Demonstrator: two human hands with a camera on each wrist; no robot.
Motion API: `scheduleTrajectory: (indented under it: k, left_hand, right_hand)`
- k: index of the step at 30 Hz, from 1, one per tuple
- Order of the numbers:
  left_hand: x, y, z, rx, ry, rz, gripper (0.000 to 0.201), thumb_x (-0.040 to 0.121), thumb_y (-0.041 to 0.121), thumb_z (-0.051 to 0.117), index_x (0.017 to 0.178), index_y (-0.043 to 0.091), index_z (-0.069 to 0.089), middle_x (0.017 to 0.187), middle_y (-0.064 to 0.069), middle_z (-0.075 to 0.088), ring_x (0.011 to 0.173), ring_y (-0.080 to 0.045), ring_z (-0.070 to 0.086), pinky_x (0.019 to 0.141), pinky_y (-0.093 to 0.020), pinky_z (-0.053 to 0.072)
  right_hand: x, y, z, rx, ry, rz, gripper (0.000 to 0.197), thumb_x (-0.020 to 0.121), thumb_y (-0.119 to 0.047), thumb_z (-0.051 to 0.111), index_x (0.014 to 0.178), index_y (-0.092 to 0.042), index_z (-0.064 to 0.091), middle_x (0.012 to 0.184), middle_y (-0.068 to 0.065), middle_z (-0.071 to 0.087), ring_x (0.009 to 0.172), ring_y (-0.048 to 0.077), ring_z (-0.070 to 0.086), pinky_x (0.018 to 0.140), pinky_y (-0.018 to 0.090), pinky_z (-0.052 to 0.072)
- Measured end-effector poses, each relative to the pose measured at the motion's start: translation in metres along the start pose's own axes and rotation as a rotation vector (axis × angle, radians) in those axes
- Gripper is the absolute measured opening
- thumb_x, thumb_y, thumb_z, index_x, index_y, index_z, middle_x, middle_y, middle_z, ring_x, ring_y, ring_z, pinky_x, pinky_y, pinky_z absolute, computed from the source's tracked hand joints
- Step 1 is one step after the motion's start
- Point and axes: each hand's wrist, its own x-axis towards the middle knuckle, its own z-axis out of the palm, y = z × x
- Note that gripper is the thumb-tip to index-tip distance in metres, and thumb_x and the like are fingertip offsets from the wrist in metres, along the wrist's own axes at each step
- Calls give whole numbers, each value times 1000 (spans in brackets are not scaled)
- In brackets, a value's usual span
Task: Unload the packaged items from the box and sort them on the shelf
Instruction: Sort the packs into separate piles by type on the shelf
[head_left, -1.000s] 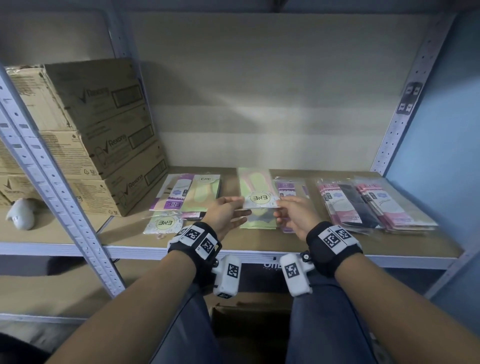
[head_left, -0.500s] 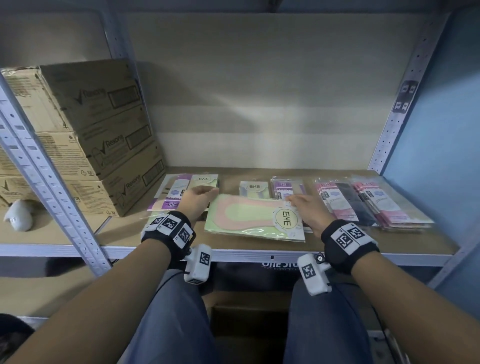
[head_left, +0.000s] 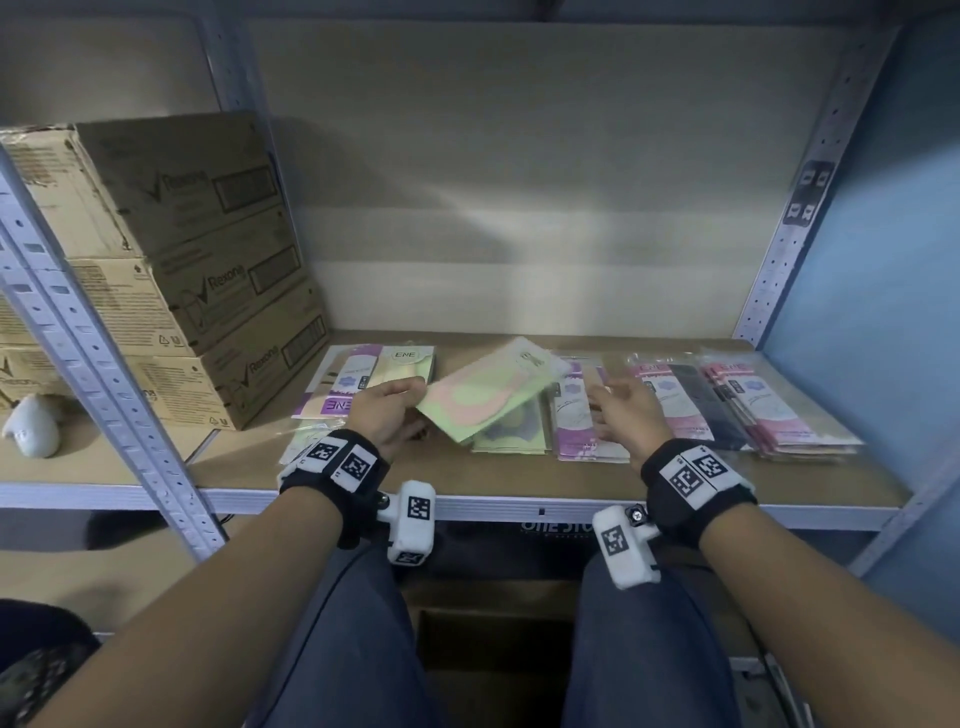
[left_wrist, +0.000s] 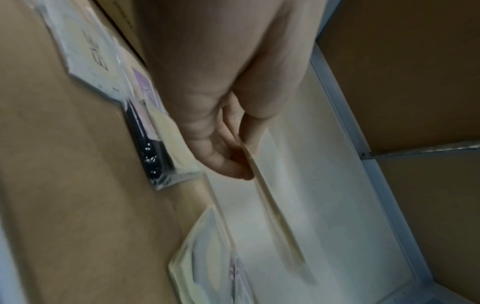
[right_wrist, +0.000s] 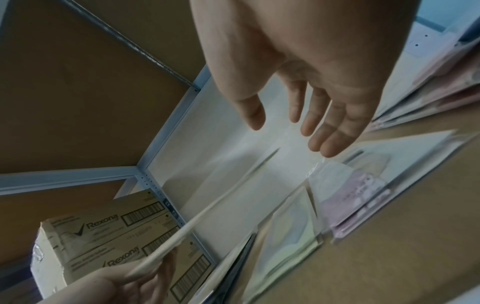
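Three cardboard boxes (head_left: 171, 270) printed "Rexona" sit stacked at the left end of the shelf (head_left: 519, 480), the biggest things on it. To their right, flat packets lie in rows across the board: a purple and cream pile (head_left: 363, 376) just beside the boxes, a green pile (head_left: 511, 436) in the middle, a purple pile (head_left: 579, 415) next to it, and pink and black packets (head_left: 737, 402) at the right end.

Above the green pile the left hand (head_left: 387, 410) holds one green and pink packet (head_left: 485, 395) by its near corner, tilted so its far end rises off the shelf. The left wrist view shows the thumb on one face and the fingers (left_wrist: 228, 160) under the other, pinching the packet's thin edge.

Over the purple pile hangs the right hand (head_left: 631, 415), palm turned inward, its fingers (right_wrist: 327, 135) spread, relaxed and holding nothing, apart from the packet.

At the far left lies a small white object (head_left: 31, 428), too blurred to name.
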Motion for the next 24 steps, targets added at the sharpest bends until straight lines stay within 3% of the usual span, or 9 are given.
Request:
scheduleTrajectory:
  k: [4, 6, 9, 13, 15, 18, 20, 24]
  left_hand:
    - [-7, -5, 13, -56, -38, -10, 29, 89, -6, 57, 118, -4, 56, 116, -19, 62, 109, -30, 61, 90, -36, 53]
    - [-12, -9, 19, -79, -48, -15, 34, 88, -7, 58, 122, -5, 53, 119, -20, 61, 110, -30, 61, 86, -33, 55]
    - [-17, -18, 27, -86, -69, -20, 36, 87, -6, 59, 122, -4, 52, 118, -19, 62, 105, -28, 63, 80, -29, 58]
    - [-21, -27, 36, -52, -50, 12, 31, 86, -9, 59, 116, -2, 53, 103, -13, 64, 92, -22, 64, 82, -28, 54]
    - [-17, -32, 37, 15, -37, 44, 33, 84, -6, 63, 116, -4, 53, 106, -16, 64, 92, -24, 66, 80, -30, 56]
    - [-9, -39, 36, 296, 5, 191, 35, 80, 10, 74, 111, 3, 61, 100, -9, 66, 95, -27, 66, 88, -39, 55]
    - [-7, -42, 38, 522, 24, 314, 33, 79, 19, 76, 108, 8, 64, 90, -1, 64, 88, -20, 64, 85, -32, 53]
    - [-3, -50, 45, 777, 39, 424, 36, 84, 23, 71, 114, 6, 63, 92, -1, 61, 83, -13, 57, 78, -21, 45]
  right_hand:
    - [-11, -6, 16, 14, -101, -21, 21, 90, -21, 61, 108, -11, 62, 103, 9, 65, 77, 18, 64, 65, 31, 55]
    - [-16, -8, 28, 30, -160, -17, 20, 89, -16, 63, 107, -6, 64, 95, 11, 66, 72, 19, 64, 66, 32, 57]
    - [-19, -9, 45, 64, -191, -4, 24, 86, -11, 67, 109, -3, 62, 90, 13, 67, 71, 20, 65, 68, 33, 59]
    - [-20, -7, 55, 119, -140, 0, 28, 84, 0, 66, 111, 1, 58, 90, 14, 66, 63, 19, 62, 53, 24, 54]
    - [-18, -5, 54, 84, -114, -15, 29, 83, -1, 67, 111, 0, 59, 94, 16, 66, 60, 17, 59, 47, 20, 48]
    - [-12, 2, 53, -64, -79, -64, 33, 82, -8, 69, 114, -4, 62, 87, 6, 65, 60, 13, 54, 54, 25, 45]
    - [-10, 5, 53, -161, -52, -115, 37, 83, -11, 69, 118, -5, 62, 90, 5, 67, 66, 15, 58, 58, 28, 49]
    - [-11, 8, 53, -389, -37, -177, 38, 89, -16, 62, 126, -6, 59, 115, 7, 67, 102, 20, 63, 82, 20, 44]
